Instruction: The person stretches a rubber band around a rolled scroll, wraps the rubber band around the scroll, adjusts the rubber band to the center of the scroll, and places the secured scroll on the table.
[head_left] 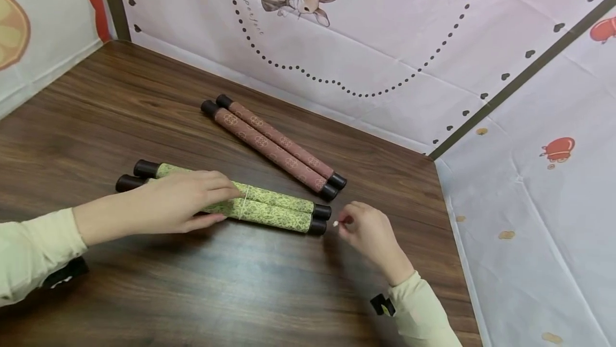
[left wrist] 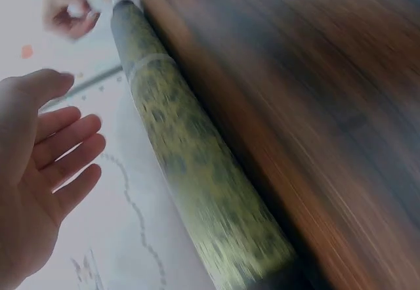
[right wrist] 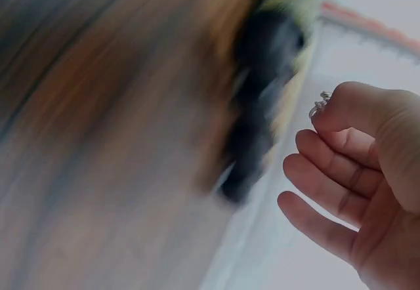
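Note:
A green patterned scroll (head_left: 276, 209), rolled from both ends into two parallel rolls with black end knobs, lies on the table. A thin white band (head_left: 244, 201) loops around its middle. My left hand (head_left: 187, 201) is over the scroll's left half, its fingers loosely extended near the band; the left wrist view shows this hand (left wrist: 46, 145) with fingers spread and nothing in them. Just right of the scroll's right knobs, my right hand (head_left: 368, 232) pinches a small crumpled white string (right wrist: 319, 105) between thumb and forefinger.
A reddish-brown scroll (head_left: 269, 146) with flower motifs, also a double roll with black knobs, lies farther back on the dark wooden table (head_left: 231, 288). Printed white cloth walls (head_left: 385, 31) rise along the table's back, left and right sides.

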`<state>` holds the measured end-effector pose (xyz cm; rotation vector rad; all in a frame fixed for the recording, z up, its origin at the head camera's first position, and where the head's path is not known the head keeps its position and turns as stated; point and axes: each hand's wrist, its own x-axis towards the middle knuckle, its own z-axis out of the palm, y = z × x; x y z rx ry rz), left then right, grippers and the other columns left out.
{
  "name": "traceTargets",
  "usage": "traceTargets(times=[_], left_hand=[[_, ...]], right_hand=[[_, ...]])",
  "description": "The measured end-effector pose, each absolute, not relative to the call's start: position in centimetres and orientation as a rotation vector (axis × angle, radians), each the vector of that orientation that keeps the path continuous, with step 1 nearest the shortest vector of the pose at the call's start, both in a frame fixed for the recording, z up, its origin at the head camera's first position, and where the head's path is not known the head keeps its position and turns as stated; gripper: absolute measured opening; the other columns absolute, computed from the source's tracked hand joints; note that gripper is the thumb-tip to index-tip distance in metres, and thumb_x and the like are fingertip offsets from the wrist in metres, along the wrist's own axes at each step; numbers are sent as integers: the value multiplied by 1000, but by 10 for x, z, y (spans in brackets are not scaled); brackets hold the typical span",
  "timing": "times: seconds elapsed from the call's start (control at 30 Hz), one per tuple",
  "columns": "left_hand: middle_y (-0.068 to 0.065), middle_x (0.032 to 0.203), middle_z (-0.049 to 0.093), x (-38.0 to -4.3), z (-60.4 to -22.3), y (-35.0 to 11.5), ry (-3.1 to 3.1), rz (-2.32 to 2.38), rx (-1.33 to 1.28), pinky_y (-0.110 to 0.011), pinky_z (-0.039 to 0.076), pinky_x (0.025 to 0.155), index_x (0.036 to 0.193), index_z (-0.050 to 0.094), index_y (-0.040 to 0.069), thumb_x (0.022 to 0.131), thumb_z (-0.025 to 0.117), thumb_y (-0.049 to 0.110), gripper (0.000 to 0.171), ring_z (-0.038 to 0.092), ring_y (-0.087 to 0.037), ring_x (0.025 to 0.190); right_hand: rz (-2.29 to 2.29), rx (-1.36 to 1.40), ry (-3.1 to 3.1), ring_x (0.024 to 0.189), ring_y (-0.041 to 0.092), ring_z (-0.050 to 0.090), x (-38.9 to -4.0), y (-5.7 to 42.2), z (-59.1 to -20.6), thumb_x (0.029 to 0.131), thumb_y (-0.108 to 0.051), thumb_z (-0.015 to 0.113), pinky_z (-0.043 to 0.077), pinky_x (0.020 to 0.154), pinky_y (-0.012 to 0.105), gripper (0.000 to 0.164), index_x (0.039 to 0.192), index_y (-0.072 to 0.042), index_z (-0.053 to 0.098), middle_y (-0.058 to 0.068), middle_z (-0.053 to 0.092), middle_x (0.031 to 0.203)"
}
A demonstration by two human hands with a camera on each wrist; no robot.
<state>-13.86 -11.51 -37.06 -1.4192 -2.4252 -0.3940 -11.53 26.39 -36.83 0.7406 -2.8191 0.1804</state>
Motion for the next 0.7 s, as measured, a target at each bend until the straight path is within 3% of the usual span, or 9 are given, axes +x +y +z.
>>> traceTargets(times=[0.27, 0.5, 0.7], left_hand=[[4, 99, 70, -117, -375, -71, -2382, -378, -1421, -28, 59, 77, 107, 69, 15, 89, 65, 46, 36, 67, -11, 90], [8, 83, 67, -113, -379, -68, -2264, -512, -1356, -23, 56, 65, 90, 70, 18, 84, 75, 26, 12, 64, -5, 76], [9, 77, 63, -115, -375, -80, -2153, -588, -1353, -21, 53, 61, 85, 68, 17, 79, 78, 18, 11, 59, -3, 71]], right_hand=[[307, 1136, -2668, 75, 2, 61, -102, 176, -352, 74, -14, 74, 52, 66, 18, 13, 83, -20, 68, -11, 67, 82], [365, 1107, -2674, 70, 1, 58, -98, 146, -349, 72, -14, 74, 48, 62, 17, 14, 82, -21, 66, -12, 63, 79], [840, 1081, -2753, 76, 7, 67, -99, 139, -347, 85, -6, 66, 54, 64, 16, 13, 96, -13, 68, -3, 71, 91]])
